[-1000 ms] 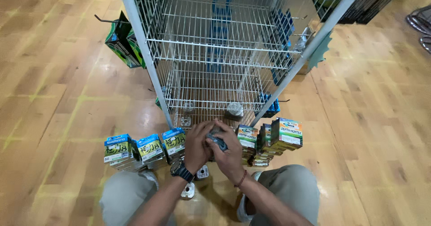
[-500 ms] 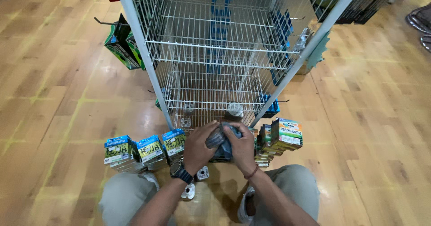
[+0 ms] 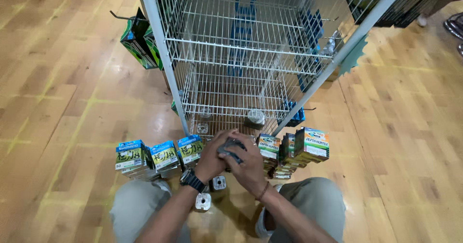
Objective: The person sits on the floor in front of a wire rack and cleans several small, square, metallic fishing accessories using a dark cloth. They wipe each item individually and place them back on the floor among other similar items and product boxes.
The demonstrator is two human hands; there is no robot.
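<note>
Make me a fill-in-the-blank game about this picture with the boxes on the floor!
1. The wire rack is painted ____.
2. The left hand and right hand hold a small dark packet ____.
3. The wristwatch is on the ____ wrist.
4. The stacked boxes stand on a ____ floor.

Missing words: white; together; left; wooden
</note>
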